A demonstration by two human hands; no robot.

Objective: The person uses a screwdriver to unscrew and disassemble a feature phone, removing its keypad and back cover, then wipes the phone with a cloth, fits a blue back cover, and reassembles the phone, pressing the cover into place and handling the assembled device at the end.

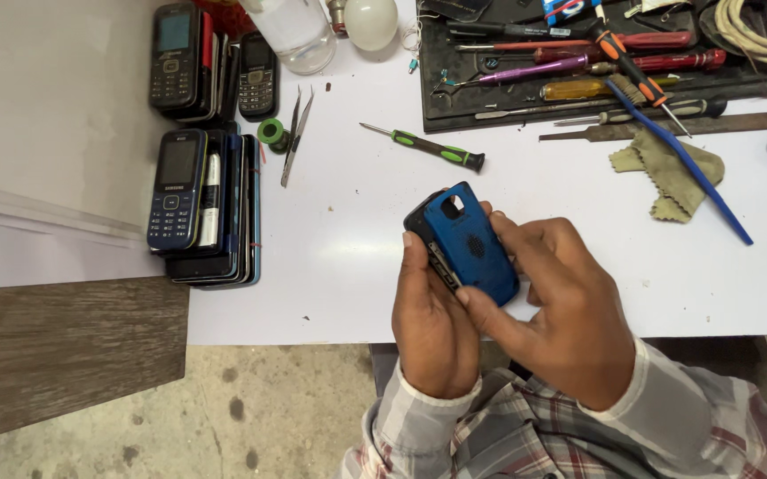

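light: bright, even | shadows: soft, beside tools | glare: mild on bulb (371, 21) | focus: sharp

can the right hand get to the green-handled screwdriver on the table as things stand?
Probably yes, once freed. The right hand is gripping the blue phone together with the left hand. The green-handled screwdriver lies just beyond on bare white table, nothing between.

Both hands hold a small blue phone (468, 244) above the near edge of the white surface (357, 266), its back cover facing up. The left hand (432, 324) grips its left side; the right hand (565, 310) wraps the right side, thumb pressing the lower edge. A green-handled screwdriver (428, 148) lies just beyond, tweezers (295, 133) and stacked phones (201, 208) to the left, a tool tray (578, 71) behind.
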